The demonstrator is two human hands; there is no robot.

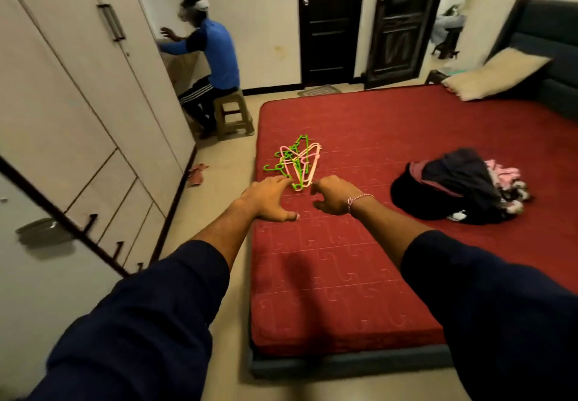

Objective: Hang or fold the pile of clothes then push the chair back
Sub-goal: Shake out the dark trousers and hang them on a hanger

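Both hands are reaching over the red mattress [344,275] toward the hanger heap [295,163]. The left hand [269,197] is extending straight, spread fingers, its fingertips at the near end of the heap; whether they are touching it cannot be told. The right hand [333,195] is hovering just beside that end with loosely curled fingers, gripping nothing. The hands are lying close together but apart.

The pile of clothes [453,186] is resting on the mattress, well right of the heap: a dark, rumpled mound with pink fabric showing at its far side.

The hangers are thin green and pink plastic, tangled together. The mattress cover is showing a stitched scroll pattern. Left of the mattress, a pale panelled wardrobe [78,103] is lining the wall. Beyond it, a second person [209,56] is sitting on a brown plastic stool [234,116]. A beige pillow [497,73] is leaning at the mattress's far right corner.
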